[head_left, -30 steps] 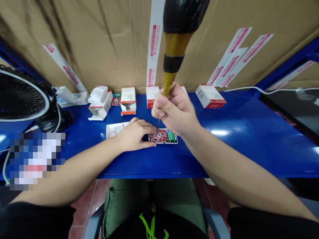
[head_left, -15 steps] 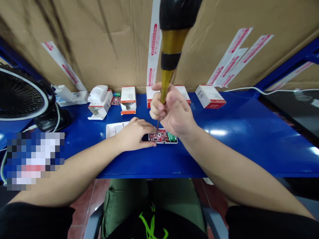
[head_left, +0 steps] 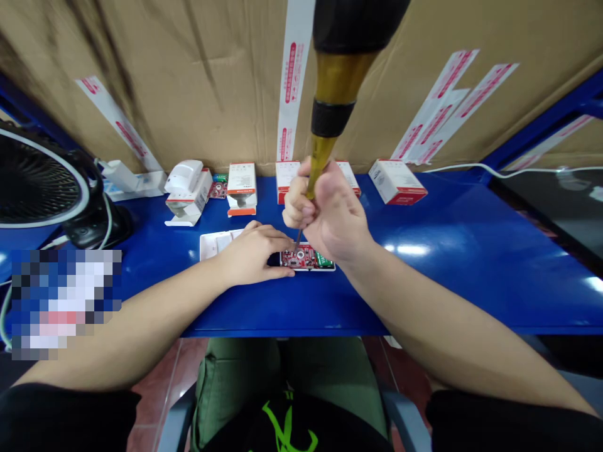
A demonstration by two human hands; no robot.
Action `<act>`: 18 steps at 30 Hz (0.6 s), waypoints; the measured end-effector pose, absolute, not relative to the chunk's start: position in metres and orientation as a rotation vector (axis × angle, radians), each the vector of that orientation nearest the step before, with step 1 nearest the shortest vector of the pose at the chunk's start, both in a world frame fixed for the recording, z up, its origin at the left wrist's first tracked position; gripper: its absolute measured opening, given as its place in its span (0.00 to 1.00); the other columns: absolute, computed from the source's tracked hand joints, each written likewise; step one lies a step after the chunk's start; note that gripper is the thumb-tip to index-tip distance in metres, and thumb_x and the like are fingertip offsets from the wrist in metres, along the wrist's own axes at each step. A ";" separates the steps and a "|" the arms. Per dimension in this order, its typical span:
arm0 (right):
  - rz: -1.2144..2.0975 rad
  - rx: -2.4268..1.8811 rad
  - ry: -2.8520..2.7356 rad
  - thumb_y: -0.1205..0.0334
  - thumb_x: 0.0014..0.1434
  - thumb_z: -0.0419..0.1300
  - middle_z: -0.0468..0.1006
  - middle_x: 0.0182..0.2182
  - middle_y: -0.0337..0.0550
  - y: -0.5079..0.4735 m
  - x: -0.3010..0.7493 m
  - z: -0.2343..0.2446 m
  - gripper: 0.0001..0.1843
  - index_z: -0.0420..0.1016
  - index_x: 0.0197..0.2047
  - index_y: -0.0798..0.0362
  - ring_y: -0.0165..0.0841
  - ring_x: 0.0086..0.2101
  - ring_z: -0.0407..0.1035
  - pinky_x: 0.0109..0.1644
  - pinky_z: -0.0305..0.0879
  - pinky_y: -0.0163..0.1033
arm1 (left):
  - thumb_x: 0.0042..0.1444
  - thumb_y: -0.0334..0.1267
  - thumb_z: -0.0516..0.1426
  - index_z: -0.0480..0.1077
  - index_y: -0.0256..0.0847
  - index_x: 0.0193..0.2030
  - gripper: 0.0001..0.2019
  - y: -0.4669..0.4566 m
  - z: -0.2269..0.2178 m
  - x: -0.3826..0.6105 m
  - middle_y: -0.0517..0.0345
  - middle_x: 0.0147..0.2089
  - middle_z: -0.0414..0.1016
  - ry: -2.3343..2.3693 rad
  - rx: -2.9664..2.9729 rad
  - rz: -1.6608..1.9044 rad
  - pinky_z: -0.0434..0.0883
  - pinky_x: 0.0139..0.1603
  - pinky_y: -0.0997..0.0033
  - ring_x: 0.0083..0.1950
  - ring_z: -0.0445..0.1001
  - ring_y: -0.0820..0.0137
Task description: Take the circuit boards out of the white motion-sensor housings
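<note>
My right hand [head_left: 332, 207] is closed round the lower handle of a long screwdriver [head_left: 325, 119], yellow and black. Its thin shaft slants down to the upper edge of a red circuit board [head_left: 300, 255]. The board lies in a white plastic housing [head_left: 325, 269] on the table, beside a green battery-like part [head_left: 324, 258] marked with white letters. With thumb at the near edge and fingers at the far edge, my left hand [head_left: 257, 256] grips the board and housing from the left. Behind that hand a white plastic cover [head_left: 210, 245] shows, partly hidden.
On the blue table [head_left: 438, 270], small boxes stand along the back, among them an opened box [head_left: 242, 182] and a right-hand box [head_left: 398, 182]. A white detector [head_left: 184, 177] rests on another box near a second red board [head_left: 218, 188]. A fan [head_left: 42, 182] and power strip [head_left: 141, 185] are left.
The screwdriver's top end has tipped slightly to the right, while its tip stays at the board. My left hand keeps its place on the housing.
</note>
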State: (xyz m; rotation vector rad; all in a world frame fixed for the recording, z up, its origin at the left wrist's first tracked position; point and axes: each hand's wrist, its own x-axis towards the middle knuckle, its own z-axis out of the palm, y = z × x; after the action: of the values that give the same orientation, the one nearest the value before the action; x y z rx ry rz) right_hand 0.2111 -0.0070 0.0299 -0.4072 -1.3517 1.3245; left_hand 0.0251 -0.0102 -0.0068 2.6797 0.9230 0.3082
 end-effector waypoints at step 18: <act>1.316 -0.428 -1.275 0.34 0.76 0.55 0.60 0.26 0.32 -0.002 0.226 0.044 0.26 0.79 0.42 0.47 0.27 0.22 0.55 0.23 0.60 0.36 | 0.64 0.52 0.70 0.81 0.47 0.58 0.20 -0.011 -0.007 0.024 0.52 0.61 0.86 0.902 2.673 0.372 0.63 0.56 0.54 0.60 0.83 0.54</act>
State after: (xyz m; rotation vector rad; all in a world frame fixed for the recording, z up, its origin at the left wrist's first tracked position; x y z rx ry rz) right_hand 0.2258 -0.0018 0.0440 -0.4280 -1.2746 1.3156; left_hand 0.0238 -0.0107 -0.0070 2.6733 0.9022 0.3724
